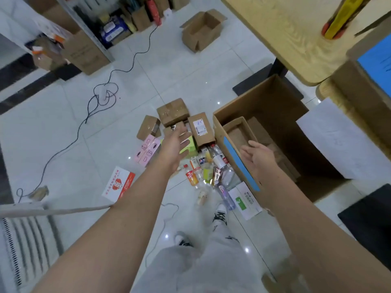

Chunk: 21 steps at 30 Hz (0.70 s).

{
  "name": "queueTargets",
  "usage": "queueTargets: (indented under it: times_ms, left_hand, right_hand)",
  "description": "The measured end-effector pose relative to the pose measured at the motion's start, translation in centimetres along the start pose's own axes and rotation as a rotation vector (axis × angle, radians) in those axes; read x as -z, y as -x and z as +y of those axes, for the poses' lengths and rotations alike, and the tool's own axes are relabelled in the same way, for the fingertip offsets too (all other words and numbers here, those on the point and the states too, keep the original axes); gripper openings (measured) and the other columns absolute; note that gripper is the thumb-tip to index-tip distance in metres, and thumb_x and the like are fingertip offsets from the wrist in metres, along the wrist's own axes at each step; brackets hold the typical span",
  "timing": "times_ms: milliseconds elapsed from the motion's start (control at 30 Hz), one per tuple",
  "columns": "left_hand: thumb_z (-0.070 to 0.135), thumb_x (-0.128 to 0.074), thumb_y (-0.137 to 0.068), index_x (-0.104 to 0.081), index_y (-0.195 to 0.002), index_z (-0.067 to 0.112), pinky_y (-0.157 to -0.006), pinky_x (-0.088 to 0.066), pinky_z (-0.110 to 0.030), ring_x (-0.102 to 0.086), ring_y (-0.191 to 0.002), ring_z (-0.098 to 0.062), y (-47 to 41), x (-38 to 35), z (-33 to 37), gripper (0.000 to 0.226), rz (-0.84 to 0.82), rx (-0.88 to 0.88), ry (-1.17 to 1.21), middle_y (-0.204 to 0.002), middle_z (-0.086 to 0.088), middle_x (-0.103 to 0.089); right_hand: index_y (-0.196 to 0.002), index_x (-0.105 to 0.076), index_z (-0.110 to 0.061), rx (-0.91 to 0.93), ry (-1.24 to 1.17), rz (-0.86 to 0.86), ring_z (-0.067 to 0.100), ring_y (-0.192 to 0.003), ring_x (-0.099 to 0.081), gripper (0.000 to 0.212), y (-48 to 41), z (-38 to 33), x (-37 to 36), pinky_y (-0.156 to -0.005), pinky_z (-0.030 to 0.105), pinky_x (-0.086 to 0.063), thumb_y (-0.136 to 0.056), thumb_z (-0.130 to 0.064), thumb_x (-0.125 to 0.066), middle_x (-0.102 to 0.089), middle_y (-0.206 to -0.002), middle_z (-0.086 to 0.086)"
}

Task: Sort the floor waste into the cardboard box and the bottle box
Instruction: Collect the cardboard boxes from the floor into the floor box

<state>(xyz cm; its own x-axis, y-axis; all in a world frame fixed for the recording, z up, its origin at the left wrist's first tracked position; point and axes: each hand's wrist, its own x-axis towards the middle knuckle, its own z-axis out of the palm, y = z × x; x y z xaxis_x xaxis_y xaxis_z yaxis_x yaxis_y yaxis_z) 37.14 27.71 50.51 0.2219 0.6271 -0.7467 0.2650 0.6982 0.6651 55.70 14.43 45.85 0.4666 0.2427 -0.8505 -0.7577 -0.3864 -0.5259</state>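
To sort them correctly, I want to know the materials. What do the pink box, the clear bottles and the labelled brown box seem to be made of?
Flat pink printed box: probably thin paperboard, matte, with sharp folded edges. Clear bottles with coloured labels: likely plastic, glossy and see-through; glass cannot be excluded. Small brown box with white label: apparently cardboard, dull brown, with creased edges.

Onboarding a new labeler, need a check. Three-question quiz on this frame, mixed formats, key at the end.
1. True or false: the left hand grips a bottle.
2. Relative to the large cardboard box, the bottles lie: A inside it; B on the floor beside it; C on top of it.
3. Fill in: the tape strip on that box's near wall is ___.
Key: 1 false; 2 B; 3 blue.
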Motion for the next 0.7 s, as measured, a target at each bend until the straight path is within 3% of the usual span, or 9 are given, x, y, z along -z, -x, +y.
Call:
queueTargets:
  times_ms: [133,233,367,467,567,633,700]
  left_hand:
    - [0.039,-0.041,-0.101,-0.057,-0.128,0.020,-0.103,-0.042,-0.039,-0.054,-0.123,-0.019,0.4,4.7,-1.6,0.037,0.104,0.042,0.084,-0.129,0.001,-0.062]
    - [0.042,-0.039,-0.102,-0.058,-0.129,0.018,-0.099,-0.043,-0.038,-0.056,-0.123,-0.019,1.0,8.3,-2.4,0.041,0.169,0.048,0.161,-0.127,0.001,-0.064]
    - [0.037,-0.039,-0.101,-0.054,-0.133,0.018,-0.099,-0.043,-0.037,-0.055,-0.119,-0.017,2.0,13.0,-3.0,0.040,0.250,0.044,0.244,-0.125,0.003,-0.065]
    - [0.037,-0.037,-0.102,-0.054,-0.132,0.018,-0.093,-0.044,-0.035,-0.056,-0.114,-0.017,2.9,15.9,-3.2,0.040,0.289,0.034,0.280,-0.112,0.006,-0.067]
    - [0.039,-0.039,-0.101,-0.056,-0.128,0.020,-0.099,-0.041,-0.039,-0.058,-0.109,-0.017,3.0,18.8,-3.4,0.037,0.319,0.043,0.299,-0.114,0.003,-0.065]
    - [0.041,-0.039,-0.101,-0.060,-0.122,0.020,-0.093,-0.043,-0.036,-0.058,-0.108,-0.018,2.4,20.9,-3.7,0.036,0.344,0.052,0.313,-0.116,0.002,-0.066]
    - [0.044,-0.041,-0.100,-0.061,-0.121,0.020,-0.087,-0.044,-0.034,-0.060,-0.113,-0.019,1.3,23.2,-4.2,0.037,0.388,0.079,0.317,-0.120,0.001,-0.066]
  right_hand:
    - [-0.126,-0.054,-0.002,-0.019,0.077,-0.099,0.027,-0.104,-0.067,0.032,0.9,1.7,-3.0,-0.096,0.035,-0.053,-0.096,0.008,-0.046,-0.066,-0.117,0.019]
    - [-0.119,-0.053,-0.002,-0.046,0.151,-0.155,0.029,-0.107,-0.066,0.027,1.4,3.3,-5.5,-0.096,0.036,-0.053,-0.099,0.007,-0.038,-0.067,-0.112,0.018]
    - [-0.123,-0.053,0.001,-0.031,0.267,-0.199,0.032,-0.106,-0.067,0.030,1.9,5.2,-8.7,-0.098,0.039,-0.052,-0.099,0.005,-0.037,-0.067,-0.114,0.021]
    - [-0.119,-0.059,-0.004,-0.020,0.352,-0.220,0.027,-0.096,-0.071,0.026,2.8,6.0,-10.8,-0.091,0.038,-0.056,-0.097,0.003,-0.045,-0.071,-0.106,0.016]
    - [-0.121,-0.059,-0.003,-0.045,0.390,-0.218,0.026,-0.091,-0.072,0.027,2.9,6.4,-12.6,-0.080,0.035,-0.058,-0.096,0.000,-0.051,-0.072,-0.103,0.015]
    - [-0.122,-0.059,-0.003,-0.063,0.381,-0.213,0.026,-0.091,-0.071,0.026,3.1,6.3,-14.1,-0.076,0.033,-0.058,-0.097,-0.001,-0.050,-0.071,-0.105,0.016]
    - [-0.127,-0.056,-0.001,-0.091,0.369,-0.204,0.026,-0.096,-0.069,0.028,2.8,6.5,-16.0,-0.080,0.033,-0.056,-0.100,-0.003,-0.045,-0.069,-0.113,0.016]
